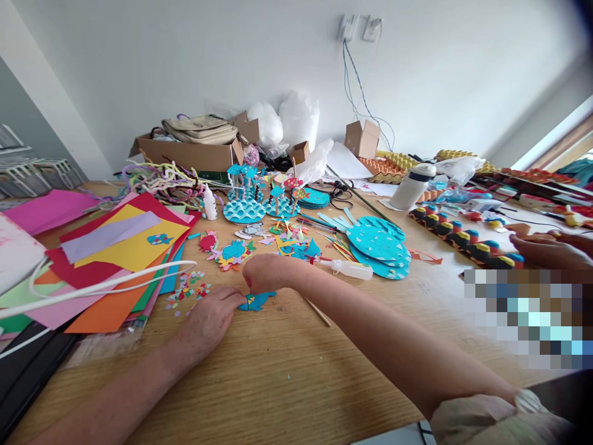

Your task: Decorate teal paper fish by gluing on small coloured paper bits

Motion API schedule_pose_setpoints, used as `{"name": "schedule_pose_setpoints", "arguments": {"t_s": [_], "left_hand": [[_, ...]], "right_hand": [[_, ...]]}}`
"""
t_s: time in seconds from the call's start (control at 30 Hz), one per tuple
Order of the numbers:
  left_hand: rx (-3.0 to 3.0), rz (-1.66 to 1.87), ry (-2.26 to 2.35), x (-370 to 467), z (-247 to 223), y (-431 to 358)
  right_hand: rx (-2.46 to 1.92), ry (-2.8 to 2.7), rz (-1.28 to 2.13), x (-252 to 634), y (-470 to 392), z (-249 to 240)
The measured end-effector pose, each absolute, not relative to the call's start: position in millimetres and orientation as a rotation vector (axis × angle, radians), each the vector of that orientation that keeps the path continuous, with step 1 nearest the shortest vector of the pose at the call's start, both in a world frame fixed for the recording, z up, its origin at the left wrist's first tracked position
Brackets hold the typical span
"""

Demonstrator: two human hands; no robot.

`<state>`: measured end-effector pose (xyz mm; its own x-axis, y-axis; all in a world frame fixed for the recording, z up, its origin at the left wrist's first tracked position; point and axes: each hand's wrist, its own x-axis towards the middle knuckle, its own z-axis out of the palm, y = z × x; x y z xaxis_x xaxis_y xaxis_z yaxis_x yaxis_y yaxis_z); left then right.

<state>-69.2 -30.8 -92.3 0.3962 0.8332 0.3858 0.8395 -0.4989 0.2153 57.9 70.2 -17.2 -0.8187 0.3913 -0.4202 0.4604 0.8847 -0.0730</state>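
A blue paper fish (260, 301) with small yellow pieces on it lies flat on the wooden table. My left hand (214, 314) is closed, its fingertips pressed together on the fish's left edge and holding it down. Over the top of the fish, my right hand (263, 272) is bent down in a pinch; its fingertips are mostly hidden, and whatever they hold is too small to make out. Coloured paper dots (189, 290) lie scattered beyond my left hand. A thin wooden stick (317, 311) lies under my right forearm.
Coloured paper sheets (115, 247) are piled at left, crossed by a white cable (115, 283). Beyond my hands lie paper cutouts (234, 252), a glue bottle (352, 269) and blue discs (380, 244). At right, another person's hand (546, 247) is near a painted egg-carton strip (463, 238).
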Motion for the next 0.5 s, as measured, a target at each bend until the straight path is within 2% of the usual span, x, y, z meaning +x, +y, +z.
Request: {"name": "schedule_pose_setpoints", "arguments": {"t_s": [0.23,0.5], "left_hand": [[-2.628,-0.702,-1.599,-69.0,-91.9,-31.1],[-2.650,-0.774,-1.599,-69.5,-95.9,-29.7]], "right_hand": [[0.676,2.722,-0.394,74.5,69.4,-16.2],[0.841,2.908,-0.395,96.8,49.1,-32.4]]}}
